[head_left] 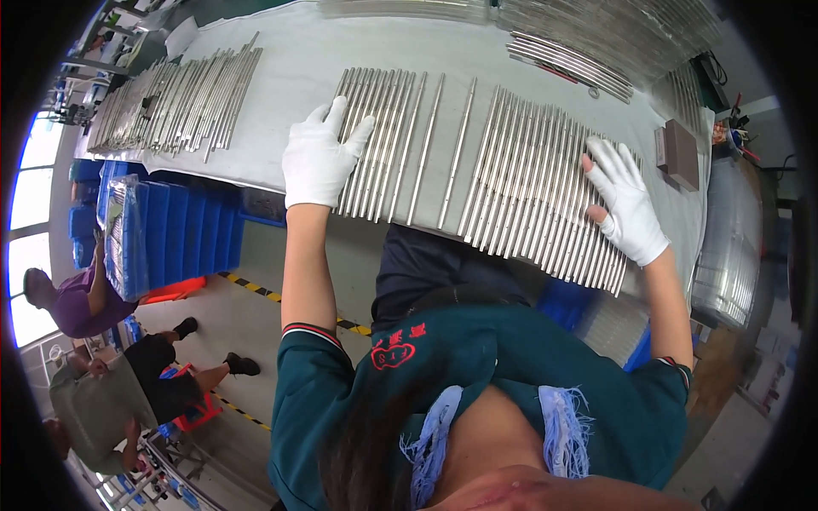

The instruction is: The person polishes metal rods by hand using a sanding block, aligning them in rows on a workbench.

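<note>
Slim silvery metal rods lie side by side on a white-covered table in front of me. My left hand [324, 155], in a white glove, rests with fingers apart at the left edge of the middle group of rods [388, 145]. Over the right part of a wider row of rods [537, 183] lies my right hand [624, 200], its fingers spread; the glove leaves the thumb and one fingertip bare. A few single rods [461, 153] lie spaced out between the two groups. Neither hand grips a rod.
A denser pile of rods [183, 102] covers the table's left end. At the back right are a small bundle of rods [571, 66] and clear plastic sheeting [613, 30]. A brown block [679, 153] stands right. Blue bins [187, 226] and two people are left.
</note>
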Demonstrator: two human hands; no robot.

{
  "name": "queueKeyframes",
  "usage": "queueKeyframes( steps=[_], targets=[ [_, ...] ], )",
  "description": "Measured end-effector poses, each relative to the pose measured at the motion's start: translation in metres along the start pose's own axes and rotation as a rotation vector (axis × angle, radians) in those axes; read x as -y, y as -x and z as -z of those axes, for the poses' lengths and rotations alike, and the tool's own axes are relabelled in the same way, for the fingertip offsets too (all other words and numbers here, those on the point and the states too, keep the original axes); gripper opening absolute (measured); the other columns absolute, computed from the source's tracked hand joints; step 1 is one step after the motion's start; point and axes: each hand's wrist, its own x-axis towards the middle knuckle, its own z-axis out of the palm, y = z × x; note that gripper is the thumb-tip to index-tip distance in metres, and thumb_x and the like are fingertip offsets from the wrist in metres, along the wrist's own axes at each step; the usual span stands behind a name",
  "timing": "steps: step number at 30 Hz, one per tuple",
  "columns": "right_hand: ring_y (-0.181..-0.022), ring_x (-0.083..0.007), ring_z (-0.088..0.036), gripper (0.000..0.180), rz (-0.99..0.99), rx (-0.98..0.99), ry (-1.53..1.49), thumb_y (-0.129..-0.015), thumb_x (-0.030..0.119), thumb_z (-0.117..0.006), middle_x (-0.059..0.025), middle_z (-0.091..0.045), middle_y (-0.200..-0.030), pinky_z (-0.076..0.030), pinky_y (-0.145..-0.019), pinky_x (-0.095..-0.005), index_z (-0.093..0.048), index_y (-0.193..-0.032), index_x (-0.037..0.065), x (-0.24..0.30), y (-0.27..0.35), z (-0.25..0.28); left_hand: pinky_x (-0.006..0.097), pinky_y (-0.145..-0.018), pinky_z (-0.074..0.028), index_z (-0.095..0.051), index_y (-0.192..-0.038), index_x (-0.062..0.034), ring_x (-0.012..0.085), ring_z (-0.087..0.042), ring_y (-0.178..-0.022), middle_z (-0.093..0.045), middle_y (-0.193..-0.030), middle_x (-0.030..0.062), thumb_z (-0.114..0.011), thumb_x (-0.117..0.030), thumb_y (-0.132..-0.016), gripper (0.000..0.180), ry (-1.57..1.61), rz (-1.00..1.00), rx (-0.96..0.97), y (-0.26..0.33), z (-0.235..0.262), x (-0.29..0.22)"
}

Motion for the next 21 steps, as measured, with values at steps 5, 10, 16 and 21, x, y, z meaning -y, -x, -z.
queueKeyframes(
  steps=[5,10,16,21],
  targets=[
    [-0.148,-0.0401,-0.037,0.077,-0.090,-0.001,0.058,-0.102,0.068,-0.030,-0.0194,-0.043,-0.158,-0.021,-0.126,-0.0530,-0.045,-0.155,0.014,-0.015,0.018,-0.013,0.047,-0.087,-0.057,-0.069,-0.129,-0.0129,0.0388,-0.067,-0.103,-0.070,-0.125,0.0147,-0.065,-0.058,-0.092,0.059,0.007,0.012,0.003,0.002,-0.004,-0.013],
    [-0.149,-0.0384,-0.036,0.077,-0.087,-0.009,0.050,-0.102,0.069,-0.032,-0.0182,-0.042,-0.160,-0.022,-0.125,-0.0525,-0.046,-0.154,0.015,-0.014,0.018,-0.017,0.048,-0.086,-0.057,-0.068,-0.130,-0.0137,0.0398,-0.067,-0.103,-0.070,-0.126,0.0143,-0.065,-0.059,-0.091,0.060,0.010,0.012,-0.001,0.008,-0.003,-0.042],
    [-0.149,-0.0386,-0.036,0.076,-0.080,0.008,0.083,-0.101,0.068,-0.034,-0.0177,-0.042,-0.160,-0.024,-0.125,-0.0525,-0.048,-0.153,0.014,-0.012,0.015,-0.014,0.048,-0.086,-0.058,-0.068,-0.131,-0.0137,0.0391,-0.067,-0.106,-0.068,-0.128,0.0152,-0.065,-0.058,-0.091,0.060,0.041,0.032,0.041,0.013,-0.004,-0.067],
    [-0.149,-0.0392,-0.036,0.074,-0.071,-0.019,0.056,-0.101,0.066,-0.039,-0.0190,-0.040,-0.160,-0.023,-0.125,-0.0528,-0.048,-0.152,0.013,-0.002,0.004,-0.011,0.046,-0.088,-0.057,-0.068,-0.130,-0.0124,0.0377,-0.066,-0.108,-0.068,-0.129,0.0160,-0.065,-0.057,-0.092,0.058,0.080,-0.046,0.090,0.008,-0.003,-0.051]
  ],
)
